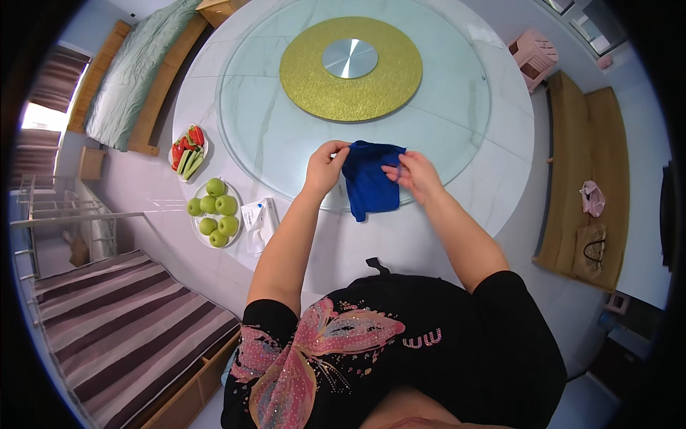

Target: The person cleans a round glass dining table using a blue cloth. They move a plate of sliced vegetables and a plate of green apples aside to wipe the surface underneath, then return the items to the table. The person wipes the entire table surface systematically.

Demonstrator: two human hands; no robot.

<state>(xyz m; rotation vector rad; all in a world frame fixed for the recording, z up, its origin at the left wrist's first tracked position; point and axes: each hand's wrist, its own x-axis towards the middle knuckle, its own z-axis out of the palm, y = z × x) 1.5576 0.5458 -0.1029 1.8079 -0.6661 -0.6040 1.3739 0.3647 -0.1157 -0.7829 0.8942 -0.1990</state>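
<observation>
A blue cloth (372, 185) hangs between my two hands over the near edge of the glass turntable (257, 134). My left hand (324, 166) pinches its upper left corner between thumb and fingers. At the upper right corner, my right hand (418, 174) grips the fabric with thumb and forefinger, its other fingers spread in front of the cloth. A thin purplish thing (399, 171) shows at those fingers, too small to name. The cloth's lower part hangs loose, with a darker fold along the top.
Left on the round marble-patterned table (332, 241) are a plate of green apples (215, 187), a plate of cut peppers and cucumber (188, 155) and a tissue pack (259, 222). A gold disc (305, 80) lies mid-turntable. Pink stools (536, 51) and a brown sofa (576, 161) stand right.
</observation>
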